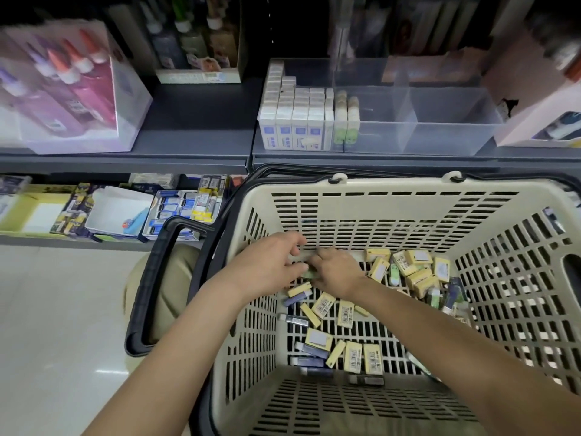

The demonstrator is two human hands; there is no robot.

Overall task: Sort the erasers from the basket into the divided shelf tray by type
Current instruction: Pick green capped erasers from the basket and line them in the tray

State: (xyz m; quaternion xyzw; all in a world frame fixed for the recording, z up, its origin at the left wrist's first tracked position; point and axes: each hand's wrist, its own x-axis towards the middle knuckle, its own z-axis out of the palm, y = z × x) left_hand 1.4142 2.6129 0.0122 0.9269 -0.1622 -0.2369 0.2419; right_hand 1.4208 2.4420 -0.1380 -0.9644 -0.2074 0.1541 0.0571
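A beige slotted basket (393, 196) holds several loose erasers: yellow ones (323, 305), dark blue ones (309, 350) and green ones (394, 273). Both hands are down inside it, close together at its far left. My left hand (276, 262) and my right hand (336, 269) meet over a small green eraser (309, 274), their fingers curled at it; which hand holds it is unclear. On the shelf above stands the clear divided tray (452, 121). Its left section is packed with white boxed erasers (295, 121), beside two stacks of green-tipped erasers (345, 118). Its right sections hold nothing.
The basket's black handle (163, 278) hangs over its left side. A box of glue bottles (69, 86) stands on the shelf at left. A lower shelf at left carries more stationery boxes (179, 212). Pale floor (56, 325) lies at lower left.
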